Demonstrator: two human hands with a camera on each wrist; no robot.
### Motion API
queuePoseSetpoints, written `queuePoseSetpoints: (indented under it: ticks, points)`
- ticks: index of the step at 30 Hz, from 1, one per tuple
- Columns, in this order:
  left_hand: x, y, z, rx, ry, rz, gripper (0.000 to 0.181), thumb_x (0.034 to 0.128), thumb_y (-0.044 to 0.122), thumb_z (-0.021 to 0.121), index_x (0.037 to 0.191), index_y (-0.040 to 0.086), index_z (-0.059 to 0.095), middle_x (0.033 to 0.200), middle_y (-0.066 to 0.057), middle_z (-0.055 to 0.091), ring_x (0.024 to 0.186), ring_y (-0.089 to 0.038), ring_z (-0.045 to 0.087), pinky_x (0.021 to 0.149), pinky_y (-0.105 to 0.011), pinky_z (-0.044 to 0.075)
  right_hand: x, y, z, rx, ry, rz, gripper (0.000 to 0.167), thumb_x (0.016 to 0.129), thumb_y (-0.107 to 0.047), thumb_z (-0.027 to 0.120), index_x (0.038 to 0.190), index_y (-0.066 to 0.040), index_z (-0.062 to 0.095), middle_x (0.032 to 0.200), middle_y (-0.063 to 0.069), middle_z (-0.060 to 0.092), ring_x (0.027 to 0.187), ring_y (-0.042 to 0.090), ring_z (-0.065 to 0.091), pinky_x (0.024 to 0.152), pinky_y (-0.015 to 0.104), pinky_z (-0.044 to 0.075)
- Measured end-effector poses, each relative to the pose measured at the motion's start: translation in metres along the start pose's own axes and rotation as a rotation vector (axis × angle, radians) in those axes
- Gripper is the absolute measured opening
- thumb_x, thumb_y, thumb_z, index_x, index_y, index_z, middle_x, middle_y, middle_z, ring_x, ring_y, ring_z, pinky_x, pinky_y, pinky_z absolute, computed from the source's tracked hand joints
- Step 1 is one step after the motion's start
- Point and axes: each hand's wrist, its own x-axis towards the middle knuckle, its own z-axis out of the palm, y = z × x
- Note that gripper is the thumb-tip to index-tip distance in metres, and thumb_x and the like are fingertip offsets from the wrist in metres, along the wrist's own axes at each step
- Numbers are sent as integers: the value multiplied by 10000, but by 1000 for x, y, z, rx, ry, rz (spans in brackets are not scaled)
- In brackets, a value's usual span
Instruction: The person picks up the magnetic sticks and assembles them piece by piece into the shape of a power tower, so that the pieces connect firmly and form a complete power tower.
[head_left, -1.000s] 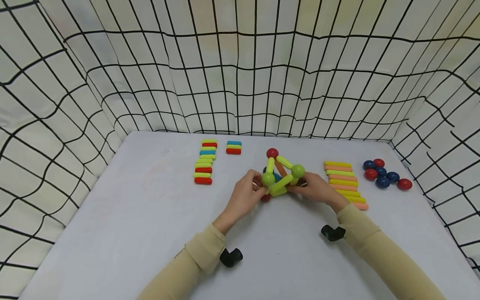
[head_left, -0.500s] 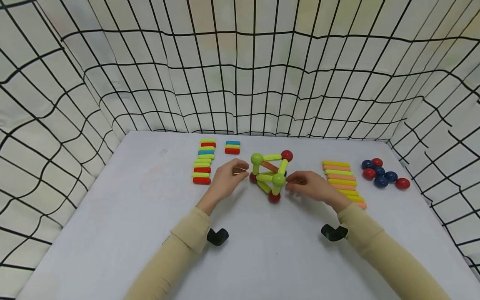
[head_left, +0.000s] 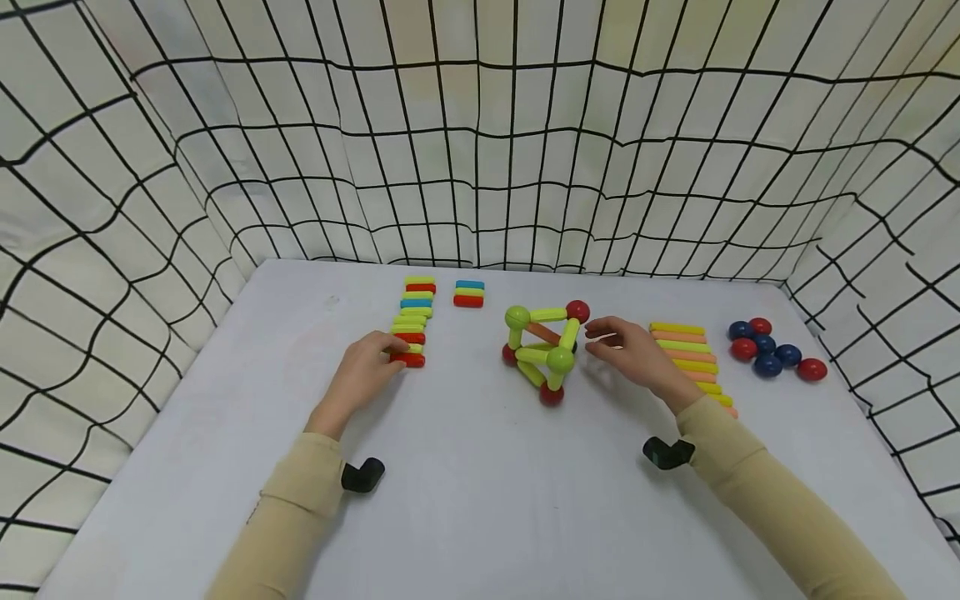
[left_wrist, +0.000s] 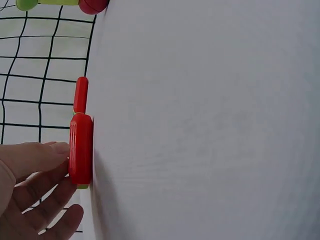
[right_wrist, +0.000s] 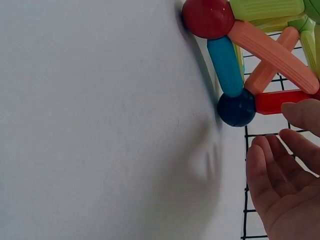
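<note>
White tabletop (head_left: 480, 508), black net (head_left: 474, 133) along left, far and right sides. Ball-and-stick frame (head_left: 534, 356) stands mid-table, toward the far side. Right hand (head_left: 633, 354) just right of it, fingers loosely bent, grasping nothing; contact unclear. Left hand (head_left: 362, 371) at the near end of the left column of short sticks (head_left: 412, 320), thumb and fingers at the nearmost red stick (left_wrist: 81, 150); can't tell if pinched. Three more sticks (head_left: 468, 294) lie between column and frame, farther back. Further right: long sticks (head_left: 682, 356), then red and blue balls (head_left: 763, 345).
</note>
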Motion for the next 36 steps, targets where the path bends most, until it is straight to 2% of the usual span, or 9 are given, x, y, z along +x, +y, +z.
queuePoseSetpoints:
  ticks: [4,8,11,13,16,23,25,29,36]
  points:
    - [2,-4,1,72,-39,7,288,886,6,671,1165,-64,650,1102,-200,617,989,-334,564,889,-453,506,4,3,2,-18,6,4,448,964,-241,622,1358,-55,518,1366,135,543,1205,327,552,983,496,473]
    - [4,3,6,111,-74,6,313,874,44,711,1161,-62,647,1084,-192,631,979,-321,560,894,-450,499,7,5,7,-10,-4,8,471,968,-249,621,1389,-75,499,1391,121,527,1225,322,535,982,497,474]
    - [7,11,13,117,-94,9,304,877,62,714,1154,-46,652,1082,-173,652,987,-312,566,906,-444,496,8,5,9,-7,-23,2,494,969,-241,620,1415,-81,481,1398,120,523,1240,326,525,982,496,474]
    - [9,18,18,75,-113,-1,304,888,74,704,1167,-32,648,1072,-155,659,974,-292,572,884,-418,509,9,5,11,-15,-37,-3,505,969,-236,620,1425,-78,473,1389,127,530,1245,331,521,988,495,471]
    - [8,37,28,-86,-155,-52,314,919,132,680,1202,4,636,1067,-118,654,955,-255,581,824,-365,529,10,5,12,-17,-52,-15,505,970,-227,616,1422,-58,470,1369,146,541,1245,342,519,1003,498,458]
    - [7,96,55,-763,-231,-179,385,962,185,636,1289,-5,566,1165,-146,624,1022,-304,651,911,-334,532,11,3,15,-22,-42,-30,475,965,-224,623,1393,-62,497,1346,142,560,1226,335,537,998,498,461]
    - [8,109,61,-898,-231,-207,395,968,178,627,1303,-18,553,1199,-160,607,1027,-289,651,917,-323,529,11,4,16,-24,-42,-36,475,965,-229,625,1396,-75,498,1339,135,568,1215,329,547,985,492,471]
    - [8,126,70,-1084,-211,-286,400,977,159,610,1320,-33,536,1256,-174,567,1011,-222,651,919,-305,523,11,5,17,-28,-39,-50,475,961,-227,632,1398,-94,505,1325,124,582,1189,321,568,953,480,492]
    - [3,136,78,-1249,-147,-423,413,979,141,604,1333,-47,505,1282,-176,556,1022,-192,654,945,-318,508,9,5,16,-24,-36,-59,441,956,-213,636,1365,-84,532,1310,119,592,1172,311,583,943,472,500]
